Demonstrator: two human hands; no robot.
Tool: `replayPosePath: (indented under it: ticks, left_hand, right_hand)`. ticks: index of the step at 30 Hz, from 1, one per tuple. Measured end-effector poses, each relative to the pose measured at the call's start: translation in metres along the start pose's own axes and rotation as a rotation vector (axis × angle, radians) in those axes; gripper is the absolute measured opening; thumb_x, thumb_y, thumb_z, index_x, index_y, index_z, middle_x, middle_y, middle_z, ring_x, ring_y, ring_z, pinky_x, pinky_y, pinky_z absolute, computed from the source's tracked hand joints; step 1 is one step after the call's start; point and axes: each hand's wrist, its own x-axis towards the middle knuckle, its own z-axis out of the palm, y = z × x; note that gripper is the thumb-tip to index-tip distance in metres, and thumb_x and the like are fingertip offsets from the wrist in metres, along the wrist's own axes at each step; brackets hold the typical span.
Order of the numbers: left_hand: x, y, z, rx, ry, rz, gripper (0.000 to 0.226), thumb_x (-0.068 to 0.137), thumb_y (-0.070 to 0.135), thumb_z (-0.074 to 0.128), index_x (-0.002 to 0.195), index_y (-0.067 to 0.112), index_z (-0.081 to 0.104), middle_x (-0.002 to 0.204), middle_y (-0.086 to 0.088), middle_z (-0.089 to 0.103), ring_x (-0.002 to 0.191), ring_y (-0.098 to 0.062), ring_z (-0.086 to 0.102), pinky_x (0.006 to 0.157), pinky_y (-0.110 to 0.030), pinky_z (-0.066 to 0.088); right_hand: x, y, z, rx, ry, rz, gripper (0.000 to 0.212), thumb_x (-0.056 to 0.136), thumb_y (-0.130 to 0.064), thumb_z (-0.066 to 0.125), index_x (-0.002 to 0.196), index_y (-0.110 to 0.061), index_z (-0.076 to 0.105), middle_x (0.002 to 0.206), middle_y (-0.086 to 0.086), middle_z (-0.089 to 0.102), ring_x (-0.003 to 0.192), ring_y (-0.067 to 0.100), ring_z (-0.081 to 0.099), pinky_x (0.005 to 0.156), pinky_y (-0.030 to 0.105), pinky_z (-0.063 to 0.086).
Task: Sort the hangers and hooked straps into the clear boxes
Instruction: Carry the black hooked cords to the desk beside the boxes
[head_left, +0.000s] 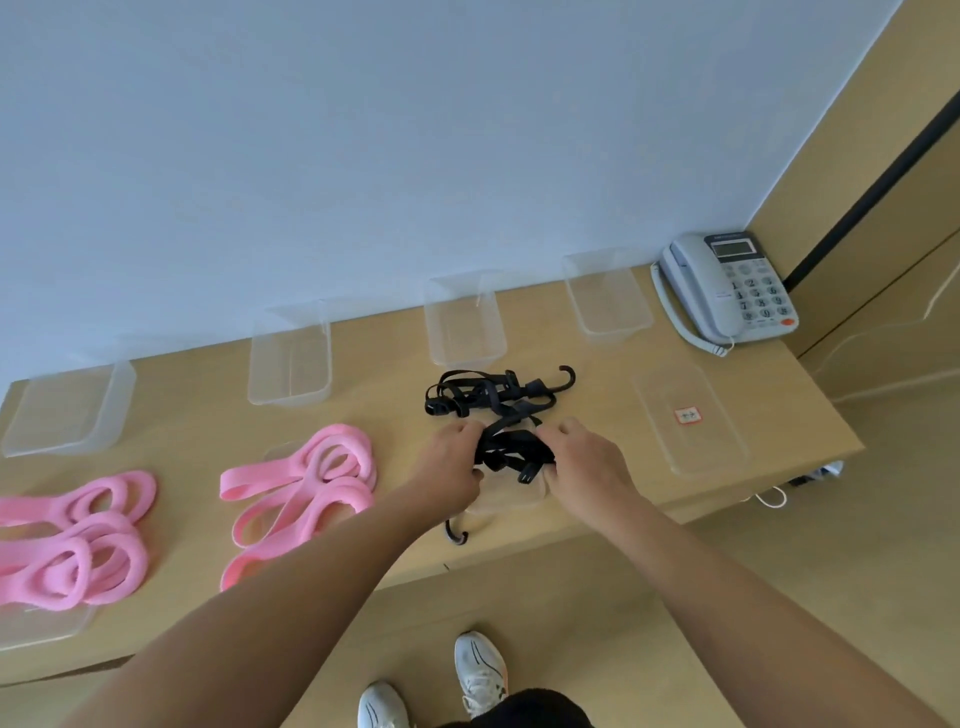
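A tangle of black hooked straps lies on the wooden table in front of me. My left hand and my right hand both grip a bunch of these straps between them, above a clear lid. One black hook hangs near the table's front edge. Two piles of pink padded hangers lie to the left, one in the middle-left and one at the far left. Several clear boxes line the wall.
A grey desk telephone sits at the back right corner. A clear lid with a red label lies flat on the right. Another clear lid lies under the far-left hangers. My white shoes stand on the floor below.
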Motion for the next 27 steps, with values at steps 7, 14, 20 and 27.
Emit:
replayPosePath:
  ticks: [7,14,20,27]
  left_hand:
    - [0.014,0.000,0.005,-0.945,0.012,-0.374,0.073,0.085,0.003,0.077,0.149,0.018,0.045,0.147,0.005,0.047,0.135,-0.011,0.042,0.106,-0.034,0.042]
    - [0.016,-0.009,-0.011,-0.493,0.266,-0.277,0.041,0.096,-0.006,0.050,0.112,0.024,0.072,0.116,0.005,0.070,0.116,-0.014,0.065,0.077,-0.025,0.060]
    - [-0.018,-0.012,0.015,0.102,0.142,0.081,0.091,0.081,0.066,0.070,0.152,0.016,0.044,0.158,-0.011,0.042,0.147,-0.034,0.033,0.117,-0.049,0.035]
    - [-0.024,-0.023,0.031,0.251,0.048,0.076,0.099,0.082,0.039,0.077,0.161,0.024,0.020,0.154,-0.004,0.038,0.146,-0.030,0.034,0.123,-0.051,0.025]
  right_hand:
    - [0.011,0.012,0.006,-0.057,-0.051,0.077,0.032,0.093,-0.007,0.058,0.122,-0.021,0.057,0.101,0.004,0.052,0.077,0.022,0.055,0.060,0.030,0.044]
    - [0.012,0.016,0.011,-0.012,-0.103,0.156,0.020,0.095,-0.034,0.066,0.109,-0.021,0.059,0.090,-0.001,0.047,0.068,0.019,0.052,0.057,0.029,0.043]
    - [0.017,0.013,0.012,-0.013,-0.097,0.192,0.026,0.093,-0.046,0.066,0.100,-0.022,0.059,0.081,-0.003,0.043,0.063,0.016,0.049,0.053,0.028,0.038]
    - [0.012,0.018,0.014,-0.027,-0.084,0.182,0.026,0.092,-0.039,0.070,0.107,-0.021,0.060,0.089,0.000,0.046,0.068,0.018,0.051,0.056,0.029,0.042]
